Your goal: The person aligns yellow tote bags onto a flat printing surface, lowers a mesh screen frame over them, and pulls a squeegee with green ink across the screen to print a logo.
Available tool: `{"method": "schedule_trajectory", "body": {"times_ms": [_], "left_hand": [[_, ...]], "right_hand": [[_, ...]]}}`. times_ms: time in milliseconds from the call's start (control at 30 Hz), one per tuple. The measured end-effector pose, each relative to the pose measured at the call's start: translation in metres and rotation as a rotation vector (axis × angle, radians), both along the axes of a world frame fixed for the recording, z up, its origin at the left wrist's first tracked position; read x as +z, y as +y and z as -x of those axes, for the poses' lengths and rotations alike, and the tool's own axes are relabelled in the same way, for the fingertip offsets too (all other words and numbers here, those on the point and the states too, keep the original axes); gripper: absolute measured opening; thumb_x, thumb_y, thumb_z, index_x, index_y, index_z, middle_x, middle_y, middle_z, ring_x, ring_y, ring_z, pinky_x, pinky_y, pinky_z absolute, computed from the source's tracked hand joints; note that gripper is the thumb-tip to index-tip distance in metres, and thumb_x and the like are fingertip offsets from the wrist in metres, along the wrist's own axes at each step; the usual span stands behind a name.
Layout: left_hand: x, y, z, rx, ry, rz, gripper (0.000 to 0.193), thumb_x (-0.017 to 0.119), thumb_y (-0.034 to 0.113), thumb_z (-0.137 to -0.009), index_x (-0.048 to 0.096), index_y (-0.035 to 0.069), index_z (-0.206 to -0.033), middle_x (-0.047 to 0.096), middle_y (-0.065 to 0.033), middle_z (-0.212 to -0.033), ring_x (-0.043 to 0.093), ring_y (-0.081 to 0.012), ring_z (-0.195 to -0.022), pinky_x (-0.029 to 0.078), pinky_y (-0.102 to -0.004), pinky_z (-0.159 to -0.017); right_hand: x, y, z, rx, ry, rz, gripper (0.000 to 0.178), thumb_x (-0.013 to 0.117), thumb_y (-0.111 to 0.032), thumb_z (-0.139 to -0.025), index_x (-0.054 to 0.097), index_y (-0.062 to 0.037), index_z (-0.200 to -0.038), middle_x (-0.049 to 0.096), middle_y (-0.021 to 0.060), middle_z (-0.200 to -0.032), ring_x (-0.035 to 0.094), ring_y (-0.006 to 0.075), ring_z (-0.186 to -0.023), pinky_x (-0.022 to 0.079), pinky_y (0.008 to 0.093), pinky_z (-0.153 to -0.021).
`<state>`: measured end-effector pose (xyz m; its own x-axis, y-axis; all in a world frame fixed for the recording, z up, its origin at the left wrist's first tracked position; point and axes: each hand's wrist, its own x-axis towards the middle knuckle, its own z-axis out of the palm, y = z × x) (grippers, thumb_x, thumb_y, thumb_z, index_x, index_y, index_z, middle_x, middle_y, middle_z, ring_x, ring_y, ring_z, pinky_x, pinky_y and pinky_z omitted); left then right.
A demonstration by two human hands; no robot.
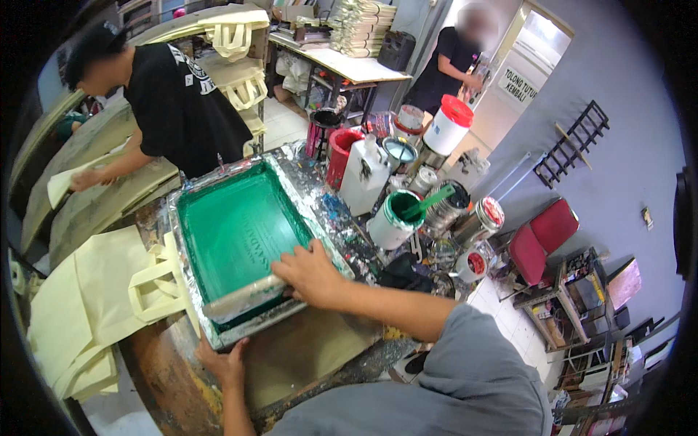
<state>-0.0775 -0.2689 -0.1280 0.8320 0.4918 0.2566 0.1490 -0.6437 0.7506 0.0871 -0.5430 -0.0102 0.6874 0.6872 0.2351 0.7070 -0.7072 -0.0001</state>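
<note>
A screen printing frame (336,256) lies tilted across the worktable, its mesh (236,225) coated in wet green ink with faint lettering showing through. Close to the frame's near end, my right hand (313,275) is closed around the wooden handle of a squeegee (243,298), whose lower edge is in the green ink. At the near left corner of the frame, my left hand (225,362) grips the rim from below; some of its fingers are hidden. A flat cream piece (291,356) lies under the near side of the frame.
Cream tote bags (94,291) are stacked at the left. Right of the frame crowd a white jug (361,174), a green ink tub (391,227) and several cans. One person (182,109) handles cream fabric at a rack; another (443,69) stands by the doorway.
</note>
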Motion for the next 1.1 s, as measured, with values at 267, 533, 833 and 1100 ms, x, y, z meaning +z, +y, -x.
{"method": "schedule_trajectory", "body": {"times_ms": [267,533,833,1100], "left_hand": [[-0.004,0.003,0.002,-0.058,-0.010,0.011,0.115,0.103,0.026,-0.058,0.049,0.001,-0.156,0.061,-0.0213,-0.129,0.052,-0.0414,-0.119,0.040,-0.0507,-0.106],[0.035,0.015,-0.004,0.040,0.092,-0.463,0.123,0.088,0.076,-0.057,0.056,0.008,-0.155,0.055,-0.0134,-0.111,0.051,-0.0357,-0.111,0.036,-0.0517,-0.104],[0.115,0.048,-0.304,-0.216,-0.329,-0.706,0.081,0.079,0.064,-0.085,0.067,0.004,-0.137,0.064,-0.0238,-0.131,0.058,-0.0419,-0.124,0.045,-0.0536,-0.106],[0.074,0.044,-0.308,-0.202,-0.279,-0.814,0.062,0.074,0.067,-0.085,0.064,0.006,-0.079,0.066,-0.0102,-0.080,0.066,-0.0318,-0.077,0.054,-0.0447,-0.070]], "right_hand": [[-0.040,0.050,-0.106,-0.079,-0.202,-0.080,0.039,0.077,-0.026,-0.086,0.064,-0.0189,-0.123,0.068,0.0037,-0.113,0.062,0.0277,-0.106,0.038,0.0540,-0.093],[0.002,0.088,-0.248,-0.016,0.115,0.016,0.066,0.094,-0.036,-0.072,0.064,-0.0172,-0.127,0.070,0.0081,-0.128,0.064,0.0288,-0.126,0.045,0.0604,-0.098],[-0.012,0.096,-0.260,-0.066,-0.119,0.000,0.059,0.090,-0.030,-0.078,0.062,-0.0193,-0.129,0.070,0.0016,-0.121,0.064,0.0275,-0.122,0.045,0.0589,-0.098],[-0.016,0.081,-0.223,-0.032,-0.091,0.041,0.053,0.091,-0.027,-0.076,0.062,-0.0161,-0.119,0.071,0.0017,-0.116,0.068,0.0278,-0.112,0.046,0.0551,-0.093]]}}
